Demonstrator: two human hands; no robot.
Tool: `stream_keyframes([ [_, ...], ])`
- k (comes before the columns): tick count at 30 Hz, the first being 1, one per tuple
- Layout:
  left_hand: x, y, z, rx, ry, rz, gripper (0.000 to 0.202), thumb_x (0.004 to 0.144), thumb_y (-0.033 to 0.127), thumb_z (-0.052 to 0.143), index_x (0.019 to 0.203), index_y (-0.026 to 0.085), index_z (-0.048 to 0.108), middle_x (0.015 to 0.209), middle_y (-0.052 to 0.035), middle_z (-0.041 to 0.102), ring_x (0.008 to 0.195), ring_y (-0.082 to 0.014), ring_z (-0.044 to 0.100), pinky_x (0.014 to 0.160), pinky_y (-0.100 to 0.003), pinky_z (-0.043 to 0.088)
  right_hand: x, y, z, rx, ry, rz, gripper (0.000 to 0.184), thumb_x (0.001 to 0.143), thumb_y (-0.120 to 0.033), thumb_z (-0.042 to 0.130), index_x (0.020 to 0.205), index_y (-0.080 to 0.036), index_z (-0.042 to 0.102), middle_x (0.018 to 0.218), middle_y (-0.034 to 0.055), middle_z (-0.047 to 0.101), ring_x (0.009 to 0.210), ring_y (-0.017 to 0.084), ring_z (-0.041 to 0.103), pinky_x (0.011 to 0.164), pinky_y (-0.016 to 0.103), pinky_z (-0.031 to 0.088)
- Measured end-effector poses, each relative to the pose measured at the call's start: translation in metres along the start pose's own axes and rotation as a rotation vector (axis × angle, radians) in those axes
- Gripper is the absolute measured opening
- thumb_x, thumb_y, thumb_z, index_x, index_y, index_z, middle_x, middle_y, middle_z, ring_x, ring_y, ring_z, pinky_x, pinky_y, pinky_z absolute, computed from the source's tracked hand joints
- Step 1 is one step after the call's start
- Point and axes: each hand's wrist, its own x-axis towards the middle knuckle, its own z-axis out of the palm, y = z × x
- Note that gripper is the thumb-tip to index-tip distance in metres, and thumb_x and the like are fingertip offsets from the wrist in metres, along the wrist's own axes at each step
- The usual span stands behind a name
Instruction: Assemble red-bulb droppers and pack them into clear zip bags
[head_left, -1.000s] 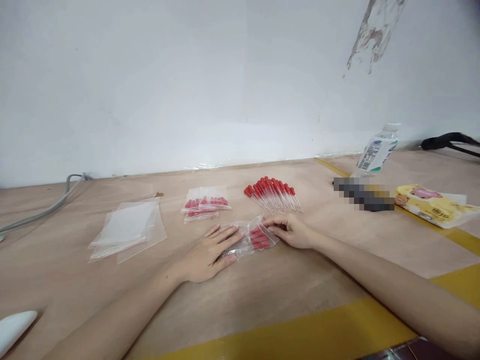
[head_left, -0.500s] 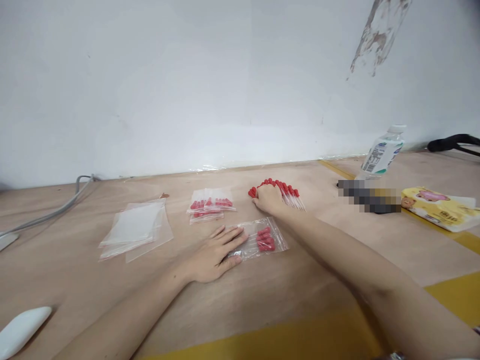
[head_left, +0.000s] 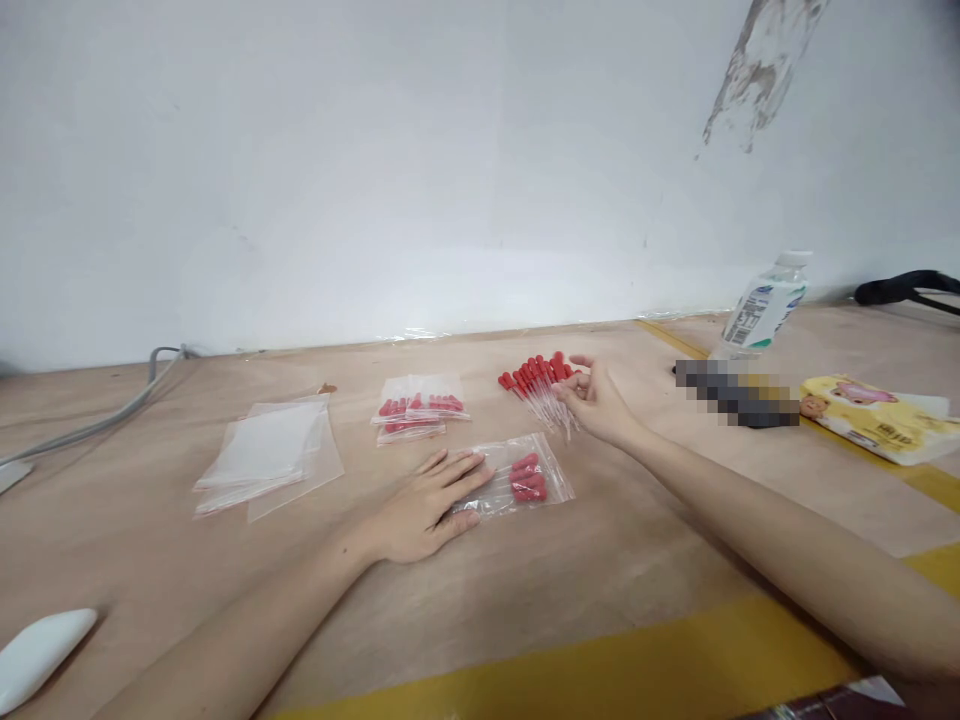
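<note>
My left hand [head_left: 427, 505] lies flat, fingers extended, on a clear zip bag [head_left: 556, 475]. Inside that bag are several red-bulbed droppers [head_left: 529, 478] with thin clear stems. My right hand [head_left: 600, 402] is at the right side of a fanned pile of loose droppers [head_left: 534, 375]. Its thumb and fingers pinch a dropper [head_left: 559, 366] whose red bulb stands slightly above the others; its stem is partly lost among the rest. Behind my left hand lie filled zip bags [head_left: 420, 408], overlapping, with red bulbs showing through.
A stack of flat zip bags [head_left: 270, 450] lies on the left. At the right are a tilted plastic bottle [head_left: 765, 305], a blurred dark object [head_left: 739, 393] and a yellow wipes pack [head_left: 877, 415]. A white object [head_left: 45, 655] sits front left, a grey cable [head_left: 112, 425] behind it.
My right hand has moved right from on top of the dropper pile to its right side, uncovering the red bulbs. A dropper is now between its fingers. The left hand stays on the bag.
</note>
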Motion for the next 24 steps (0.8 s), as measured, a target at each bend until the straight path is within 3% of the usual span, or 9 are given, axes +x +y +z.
stream_keyframes([
  [4, 0.000, -0.001, 0.001, 0.001, 0.029, 0.027, 0.050, 0.094, 0.044, 0.028, 0.141, 0.032, 0.016, 0.147, -0.0009, 0.022, 0.136, -0.0206, 0.017, 0.111, -0.047, 0.011, -0.023, 0.008, -0.008, 0.284, 0.083, 0.140, 0.056, 0.069, -0.038, 0.062, 0.108, -0.024, 0.024, 0.076, -0.0061, 0.052, 0.044, 0.008, 0.051, 0.045, 0.024, 0.046],
  [10, 0.001, -0.001, 0.002, 0.016, 0.020, 0.010, 0.051, 0.094, 0.045, 0.027, 0.141, 0.032, 0.015, 0.147, -0.0008, 0.022, 0.136, -0.0201, 0.016, 0.111, -0.047, 0.011, -0.040, -0.002, 0.012, 0.403, 0.060, 0.254, 0.051, 0.071, -0.025, 0.060, 0.108, -0.024, 0.025, 0.070, -0.0050, 0.054, 0.056, 0.014, 0.061, 0.059, 0.032, 0.054],
  [15, 0.000, 0.001, 0.000, 0.014, 0.004, -0.009, 0.050, 0.094, 0.045, 0.026, 0.141, 0.030, 0.018, 0.148, -0.0015, 0.020, 0.136, -0.0195, 0.016, 0.112, -0.045, 0.011, -0.050, -0.009, 0.019, 0.545, -0.032, 0.405, 0.042, 0.074, -0.020, 0.055, 0.105, -0.025, 0.028, 0.065, -0.0053, 0.056, 0.055, 0.016, 0.062, 0.061, 0.037, 0.055],
  [20, 0.000, 0.000, 0.000, 0.000, 0.015, -0.010, 0.051, 0.093, 0.046, 0.028, 0.141, 0.030, 0.019, 0.148, -0.0019, 0.020, 0.136, -0.0209, 0.016, 0.112, -0.046, 0.011, -0.049, 0.000, 0.007, 0.675, -0.136, 0.462, 0.024, 0.075, -0.026, 0.057, 0.094, -0.022, 0.043, 0.071, -0.0020, 0.060, 0.068, 0.014, 0.064, 0.072, 0.034, 0.053],
  [24, 0.000, -0.001, 0.001, 0.005, 0.022, 0.012, 0.051, 0.094, 0.045, 0.028, 0.142, 0.031, 0.016, 0.148, -0.0013, 0.019, 0.136, -0.0202, 0.015, 0.112, -0.045, 0.010, -0.043, 0.011, -0.005, 0.494, -0.324, 0.395, 0.026, 0.069, -0.029, 0.066, 0.090, -0.017, 0.057, 0.074, -0.0007, 0.061, 0.065, 0.009, 0.059, 0.068, 0.026, 0.050],
])
